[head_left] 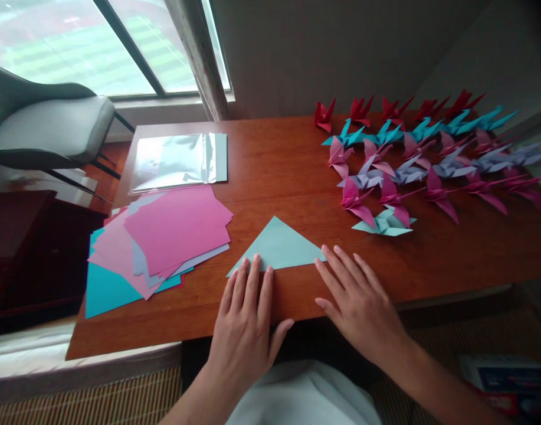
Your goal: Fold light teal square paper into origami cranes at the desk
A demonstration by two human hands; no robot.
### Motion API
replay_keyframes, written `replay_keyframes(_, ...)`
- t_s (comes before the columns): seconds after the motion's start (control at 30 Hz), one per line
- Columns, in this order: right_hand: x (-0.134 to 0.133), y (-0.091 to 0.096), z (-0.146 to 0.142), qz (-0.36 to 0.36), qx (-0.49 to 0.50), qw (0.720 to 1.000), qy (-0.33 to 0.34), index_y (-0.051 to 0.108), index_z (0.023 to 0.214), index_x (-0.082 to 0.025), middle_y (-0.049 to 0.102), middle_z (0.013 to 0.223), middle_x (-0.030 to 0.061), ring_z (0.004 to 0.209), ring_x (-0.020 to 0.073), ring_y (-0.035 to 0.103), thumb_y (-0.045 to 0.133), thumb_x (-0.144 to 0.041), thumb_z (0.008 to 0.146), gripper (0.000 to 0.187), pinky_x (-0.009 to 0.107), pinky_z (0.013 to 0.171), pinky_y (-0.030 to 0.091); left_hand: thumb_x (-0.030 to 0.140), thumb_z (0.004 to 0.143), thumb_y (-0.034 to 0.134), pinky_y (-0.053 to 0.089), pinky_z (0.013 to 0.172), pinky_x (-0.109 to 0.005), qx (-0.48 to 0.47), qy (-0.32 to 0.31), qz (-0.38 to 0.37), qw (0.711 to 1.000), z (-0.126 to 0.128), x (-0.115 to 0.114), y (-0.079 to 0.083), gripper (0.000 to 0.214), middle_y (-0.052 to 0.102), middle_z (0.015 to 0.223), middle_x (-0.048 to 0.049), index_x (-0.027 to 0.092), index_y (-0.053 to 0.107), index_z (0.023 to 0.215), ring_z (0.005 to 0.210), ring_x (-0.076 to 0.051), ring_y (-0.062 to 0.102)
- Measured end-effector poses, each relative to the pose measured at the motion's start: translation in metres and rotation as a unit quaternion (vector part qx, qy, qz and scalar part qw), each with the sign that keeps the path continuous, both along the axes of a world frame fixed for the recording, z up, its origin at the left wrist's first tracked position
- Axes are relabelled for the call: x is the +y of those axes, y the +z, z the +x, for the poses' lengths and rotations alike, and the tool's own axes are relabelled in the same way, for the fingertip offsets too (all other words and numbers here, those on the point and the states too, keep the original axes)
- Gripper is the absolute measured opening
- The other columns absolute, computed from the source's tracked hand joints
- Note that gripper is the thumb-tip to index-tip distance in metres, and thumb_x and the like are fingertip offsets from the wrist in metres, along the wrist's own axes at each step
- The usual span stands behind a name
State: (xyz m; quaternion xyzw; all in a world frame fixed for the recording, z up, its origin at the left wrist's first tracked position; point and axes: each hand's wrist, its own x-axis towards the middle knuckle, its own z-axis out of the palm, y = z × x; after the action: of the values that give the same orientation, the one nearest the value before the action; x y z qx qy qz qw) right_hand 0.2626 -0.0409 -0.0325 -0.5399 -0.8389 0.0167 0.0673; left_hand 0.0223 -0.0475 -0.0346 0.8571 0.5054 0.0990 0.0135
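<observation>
left hand (243, 324) and right hand (363, 307), spread flat, seemingly crease the paper triangle (281, 243) near the table's front edge (297, 302); next likely calls for firm, even pressing.

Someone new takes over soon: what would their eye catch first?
Likely the rows of bright folded paper birds on the right of the table. Next, the pale green paper triangle at front centre, with the left hand and right hand at its near edge. Then the fanned coloured sheets at left.
</observation>
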Motion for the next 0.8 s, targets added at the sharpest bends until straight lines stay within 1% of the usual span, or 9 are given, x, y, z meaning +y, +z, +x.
replay_keyframes(0.1, -0.003, 0.001, 0.0, 0.016, -0.001, 1.0, -0.01, 0.044, 0.149, -0.011, 0.041, 0.16, 0.0142, 0.146, 0.0344, 0.04, 0.053, -0.034, 0.1, 0.055, 0.055, 0.117, 0.037, 0.05, 0.093, 0.055, 0.029, 0.119, -0.052, -0.007, 0.005, 0.009, 1.0, -0.006, -0.001, -0.001, 0.087, 0.032, 0.161, -0.0279, -0.002, 0.026, 0.156, 0.151, -0.04, 0.028)
replay_keyframes(0.2, -0.001, 0.003, 0.0, 0.041, 0.033, 0.999, -0.014, 0.052, 0.142, -0.01, 0.052, 0.152, 0.0154, 0.139, 0.0346, 0.049, 0.054, -0.031, 0.099, 0.048, 0.054, 0.113, 0.042, 0.054, 0.092, 0.056, 0.03, 0.119, -0.051, -0.003, -0.003, 0.007, 1.0, -0.012, -0.001, -0.001, 0.09, 0.032, 0.161, -0.0282, -0.002, 0.026, 0.156, 0.151, -0.04, 0.028)
replay_keyframes(0.3, 0.011, 0.004, 0.0, 0.052, 0.097, 0.993, -0.035, 0.061, 0.126, -0.013, 0.064, 0.139, 0.0145, 0.128, 0.032, 0.058, 0.056, -0.026, 0.097, 0.032, 0.051, 0.107, 0.048, 0.06, 0.089, 0.059, 0.032, 0.118, -0.053, 0.003, -0.018, -0.003, 1.0, -0.015, -0.002, 0.002, 0.091, 0.029, 0.162, -0.0277, 0.005, 0.031, 0.156, 0.15, -0.043, 0.028)
replay_keyframes(0.37, 0.025, 0.005, -0.003, 0.04, 0.148, 0.987, -0.053, 0.063, 0.119, -0.015, 0.068, 0.132, 0.0137, 0.123, 0.0302, 0.061, 0.057, -0.025, 0.096, 0.026, 0.048, 0.105, 0.051, 0.06, 0.088, 0.061, 0.033, 0.117, -0.055, 0.006, -0.022, -0.009, 1.0, -0.015, -0.002, 0.004, 0.088, 0.026, 0.164, -0.0262, 0.011, 0.035, 0.156, 0.15, -0.044, 0.028)
replay_keyframes(0.43, 0.04, 0.006, -0.011, 0.02, 0.189, 0.98, -0.053, 0.058, 0.129, -0.014, 0.067, 0.131, 0.0143, 0.123, 0.0292, 0.06, 0.056, -0.024, 0.096, 0.034, 0.049, 0.106, 0.05, 0.059, 0.088, 0.062, 0.034, 0.116, -0.057, 0.007, -0.02, -0.012, 1.0, -0.012, -0.002, 0.005, 0.085, 0.023, 0.165, -0.0255, 0.016, 0.037, 0.156, 0.149, -0.045, 0.028)
replay_keyframes(0.5, 0.054, 0.007, -0.022, -0.017, 0.23, 0.973, -0.015, 0.053, 0.137, -0.015, 0.066, 0.134, 0.0134, 0.126, 0.0282, 0.058, 0.056, -0.022, 0.095, 0.043, 0.049, 0.109, 0.049, 0.061, 0.087, 0.061, 0.035, 0.114, -0.059, 0.005, -0.015, -0.013, 1.0, -0.008, -0.001, 0.006, 0.086, 0.021, 0.165, -0.0263, 0.018, 0.036, 0.156, 0.149, -0.047, 0.029)
replay_keyframes(0.57, 0.064, 0.009, -0.034, -0.049, 0.284, 0.958, 0.007, 0.051, 0.138, -0.017, 0.065, 0.135, 0.013, 0.127, 0.0269, 0.057, 0.057, -0.023, 0.094, 0.045, 0.048, 0.11, 0.049, 0.066, 0.086, 0.061, 0.034, 0.114, -0.062, 0.002, -0.003, -0.012, 1.0, -0.003, 0.0, 0.005, 0.089, 0.022, 0.164, -0.0275, 0.019, 0.035, 0.157, 0.148, -0.048, 0.029)
replay_keyframes(0.73, 0.074, 0.015, -0.049, -0.104, 0.36, 0.927, -0.011, 0.051, 0.14, -0.019, 0.061, 0.141, 0.0138, 0.132, 0.026, 0.055, 0.058, -0.022, 0.093, 0.048, 0.048, 0.114, 0.046, 0.071, 0.081, 0.063, 0.03, 0.113, -0.068, -0.008, 0.026, -0.015, 1.0, 0.009, -0.001, 0.005, 0.096, 0.024, 0.162, -0.0289, 0.021, 0.034, 0.158, 0.147, -0.052, 0.028)
replay_keyframes(0.8, 0.076, 0.015, -0.048, -0.126, 0.391, 0.911, -0.028, 0.052, 0.14, -0.022, 0.06, 0.142, 0.013, 0.131, 0.026, 0.057, 0.06, -0.022, 0.092, 0.049, 0.047, 0.109, 0.05, 0.072, 0.078, 0.065, 0.029, 0.112, -0.071, -0.012, 0.024, -0.037, 0.999, 0.011, -0.001, 0.006, 0.097, 0.025, 0.163, -0.0267, 0.025, 0.036, 0.157, 0.147, -0.055, 0.025)
